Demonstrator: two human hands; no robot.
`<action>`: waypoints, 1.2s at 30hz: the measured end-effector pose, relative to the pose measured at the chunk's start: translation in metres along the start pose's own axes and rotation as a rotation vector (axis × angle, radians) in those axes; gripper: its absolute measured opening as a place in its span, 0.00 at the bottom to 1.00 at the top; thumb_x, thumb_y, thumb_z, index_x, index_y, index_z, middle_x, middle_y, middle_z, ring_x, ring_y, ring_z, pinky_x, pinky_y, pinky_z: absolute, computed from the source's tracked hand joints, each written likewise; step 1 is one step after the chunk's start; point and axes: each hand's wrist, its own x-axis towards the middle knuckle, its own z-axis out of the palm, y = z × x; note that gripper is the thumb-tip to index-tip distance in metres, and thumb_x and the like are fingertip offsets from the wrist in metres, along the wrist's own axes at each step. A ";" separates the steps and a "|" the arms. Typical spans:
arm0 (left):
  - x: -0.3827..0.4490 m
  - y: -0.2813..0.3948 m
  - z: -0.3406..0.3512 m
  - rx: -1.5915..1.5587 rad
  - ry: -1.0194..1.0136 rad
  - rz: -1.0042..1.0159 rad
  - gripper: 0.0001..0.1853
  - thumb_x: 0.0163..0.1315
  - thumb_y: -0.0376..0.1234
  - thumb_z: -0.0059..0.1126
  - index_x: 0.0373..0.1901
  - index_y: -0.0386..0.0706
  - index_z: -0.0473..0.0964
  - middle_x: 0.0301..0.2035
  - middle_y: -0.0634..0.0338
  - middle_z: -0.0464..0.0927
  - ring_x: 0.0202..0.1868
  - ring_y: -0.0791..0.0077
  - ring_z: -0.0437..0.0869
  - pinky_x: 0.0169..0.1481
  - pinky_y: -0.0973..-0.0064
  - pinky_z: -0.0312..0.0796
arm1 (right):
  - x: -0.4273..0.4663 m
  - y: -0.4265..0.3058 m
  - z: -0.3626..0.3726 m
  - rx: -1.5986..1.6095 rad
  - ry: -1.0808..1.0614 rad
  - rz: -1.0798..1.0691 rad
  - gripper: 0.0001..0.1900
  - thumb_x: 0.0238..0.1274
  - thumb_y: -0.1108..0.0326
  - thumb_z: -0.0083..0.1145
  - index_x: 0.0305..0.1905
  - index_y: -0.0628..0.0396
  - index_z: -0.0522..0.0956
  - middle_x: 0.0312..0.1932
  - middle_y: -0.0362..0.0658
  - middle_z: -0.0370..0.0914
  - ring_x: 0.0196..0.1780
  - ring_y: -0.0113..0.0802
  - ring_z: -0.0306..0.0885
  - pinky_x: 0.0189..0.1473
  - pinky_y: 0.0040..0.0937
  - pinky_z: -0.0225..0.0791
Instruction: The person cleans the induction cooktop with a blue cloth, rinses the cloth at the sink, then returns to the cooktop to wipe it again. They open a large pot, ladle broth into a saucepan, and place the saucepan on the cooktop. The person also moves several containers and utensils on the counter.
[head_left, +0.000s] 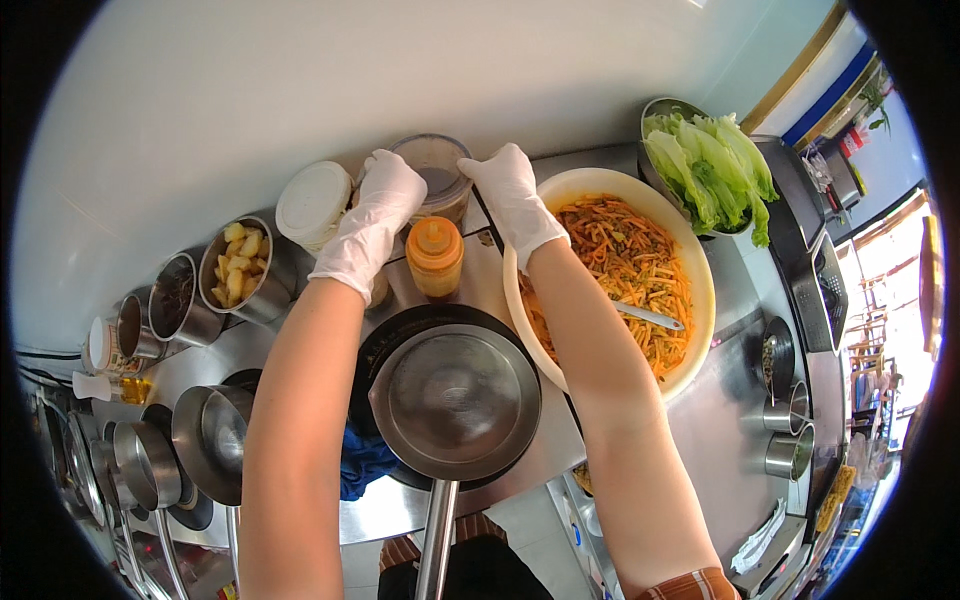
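Both my hands wear thin white gloves and reach out to either side of a round clear plastic container (445, 174) by the wall. My left hand (394, 185) is curled at its left side, partly covering it. At its right rim my right hand (510, 184) has curled fingers, the thumb pointing at the rim. Whether either hand grips the container is hidden. Nearer me stands a squeeze bottle (435, 259) of orange-brown sauce. Below that, a steel saucepan (456, 401) rests on a round black hob, its handle towards me.
Right of the hob, a large cream bowl (705, 281) holds shredded orange vegetables and a spoon (649, 315). Lettuce (705, 169) fills a steel bowl behind it. Leftward stand a white-lidded tub (313, 199), a steel pot of yellow chunks (240, 262) and several pans (214, 442). A blue cloth (364, 461) lies beside the hob.
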 end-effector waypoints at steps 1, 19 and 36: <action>-0.001 0.001 0.003 -0.032 -0.006 -0.036 0.12 0.59 0.27 0.51 0.35 0.24 0.80 0.48 0.33 0.76 0.52 0.41 0.77 0.53 0.57 0.70 | -0.002 -0.002 -0.001 -0.031 -0.020 0.038 0.25 0.47 0.53 0.71 0.37 0.70 0.81 0.38 0.63 0.82 0.45 0.55 0.83 0.48 0.41 0.77; -0.032 -0.016 -0.003 -0.468 -0.012 0.013 0.60 0.47 0.47 0.75 0.68 0.17 0.47 0.63 0.27 0.61 0.68 0.44 0.64 0.72 0.66 0.58 | 0.040 -0.006 0.028 0.150 -0.096 -0.476 0.25 0.54 0.75 0.51 0.61 0.62 0.72 0.55 0.58 0.77 0.61 0.53 0.73 0.61 0.38 0.68; -0.041 -0.003 -0.008 -0.133 -0.064 -0.037 0.59 0.49 0.48 0.73 0.69 0.19 0.46 0.63 0.26 0.60 0.64 0.42 0.71 0.64 0.65 0.71 | 0.044 -0.019 0.015 0.161 -0.468 -0.241 0.23 0.58 0.73 0.46 0.61 0.59 0.74 0.55 0.49 0.78 0.58 0.40 0.73 0.60 0.33 0.65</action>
